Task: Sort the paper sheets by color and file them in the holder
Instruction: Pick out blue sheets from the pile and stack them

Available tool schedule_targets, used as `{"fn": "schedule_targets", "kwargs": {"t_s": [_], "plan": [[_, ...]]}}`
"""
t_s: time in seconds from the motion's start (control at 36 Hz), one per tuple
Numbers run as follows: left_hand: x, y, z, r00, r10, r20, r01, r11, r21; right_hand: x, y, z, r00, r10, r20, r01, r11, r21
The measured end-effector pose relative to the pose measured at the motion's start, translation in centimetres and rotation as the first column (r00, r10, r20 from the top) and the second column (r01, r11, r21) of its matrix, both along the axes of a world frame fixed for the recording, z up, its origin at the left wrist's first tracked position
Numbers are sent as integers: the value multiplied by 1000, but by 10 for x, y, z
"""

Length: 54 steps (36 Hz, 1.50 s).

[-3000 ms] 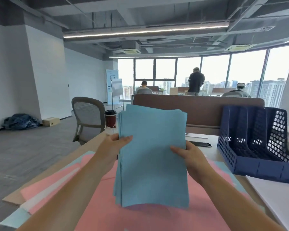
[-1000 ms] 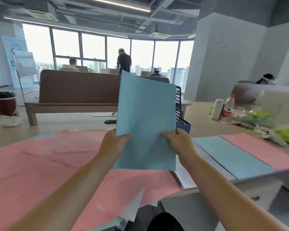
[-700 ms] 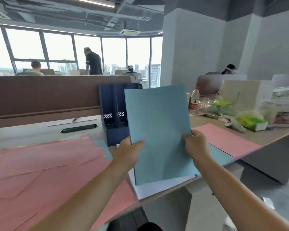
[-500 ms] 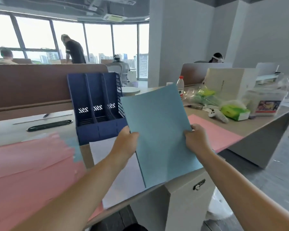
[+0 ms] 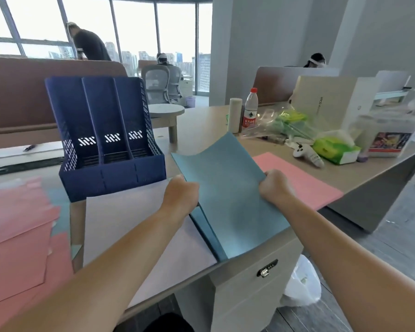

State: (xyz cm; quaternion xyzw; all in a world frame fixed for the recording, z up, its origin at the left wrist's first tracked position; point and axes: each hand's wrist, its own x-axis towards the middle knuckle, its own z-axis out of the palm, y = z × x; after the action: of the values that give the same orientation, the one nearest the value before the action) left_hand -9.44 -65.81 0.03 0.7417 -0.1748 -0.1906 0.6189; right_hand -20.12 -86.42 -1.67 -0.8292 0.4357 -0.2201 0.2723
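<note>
I hold a stack of blue sheets [image 5: 228, 192] low over the desk, tilted almost flat. My left hand [image 5: 181, 197] grips its left edge and my right hand [image 5: 276, 188] grips its right edge. Under it lies a blue pile [image 5: 207, 232] whose edge shows at the lower left. A white pile [image 5: 132, 226] lies to the left and a pink pile [image 5: 304, 185] to the right. The dark blue three-slot holder [image 5: 106, 140] stands upright behind the white pile, and its slots look empty. Loose pink sheets [image 5: 17, 236] cover the desk at far left.
A water bottle [image 5: 250, 109], a cardboard tube [image 5: 234, 116], plastic bags, a green tissue pack [image 5: 333, 149], a white controller [image 5: 308, 154] and boxes crowd the desk at right. A brown partition [image 5: 22, 92] runs behind the holder. The desk's front edge is just below the piles. People work in the background.
My view has swung right from the loose pink sheets to the sorted piles. The blue stack, held upright before, has come down and tilted flat over the blue pile.
</note>
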Motion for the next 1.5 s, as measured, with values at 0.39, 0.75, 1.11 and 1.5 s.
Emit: {"fn": "schedule_targets", "kwargs": {"t_s": [0.39,0.75,1.11,1.5], "plan": [[10,-11,-17,986,75,148,-95,987,130,12,-6,-5,987,65,-148,-74,996,-54],[4,-9,-21,974,107,201,-134,983,126,2,3,-7,984,107,-140,-116,992,-59],[-1,1,-16,971,101,216,-132,982,133,0,15,-4,965,110,-236,-142,983,-119],[-18,22,5,974,9,225,-30,995,91,5,83,20,955,242,-173,-270,949,-163]]}}
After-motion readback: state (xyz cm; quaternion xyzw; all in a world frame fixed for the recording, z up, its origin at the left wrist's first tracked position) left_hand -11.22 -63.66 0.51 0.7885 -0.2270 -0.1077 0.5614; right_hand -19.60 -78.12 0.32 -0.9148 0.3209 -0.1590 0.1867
